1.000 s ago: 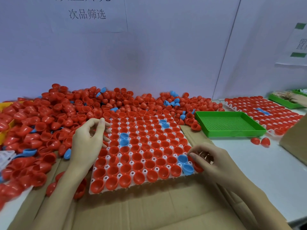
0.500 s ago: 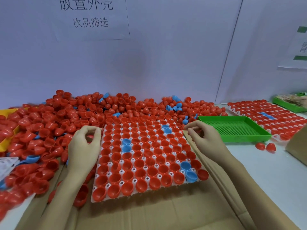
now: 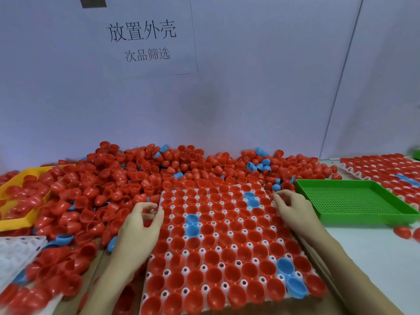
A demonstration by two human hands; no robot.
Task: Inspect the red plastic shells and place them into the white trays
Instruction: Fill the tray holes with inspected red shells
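A white tray (image 3: 148, 275) lies in front of me on cardboard, its cups filled with red shells (image 3: 227, 235) and a few blue shells (image 3: 192, 223). My left hand (image 3: 138, 230) is at the tray's left edge, thumb and fingers curled and pinching the rim. On the far right edge my right hand (image 3: 293, 208) grips the rim with curled fingertips. A big pile of loose red shells (image 3: 109, 178) spreads behind and left of the tray.
A green perforated tray (image 3: 354, 201) stands just right of my right hand. Another filled white tray (image 3: 381, 169) is at the far right. A yellow tray (image 3: 13, 223) and an unfilled white tray (image 3: 16, 253) sit at the left. A wall closes the back.
My right hand moved from the tray's near right corner up to its far right edge. My left hand stayed at the left edge. The view tilted upward.
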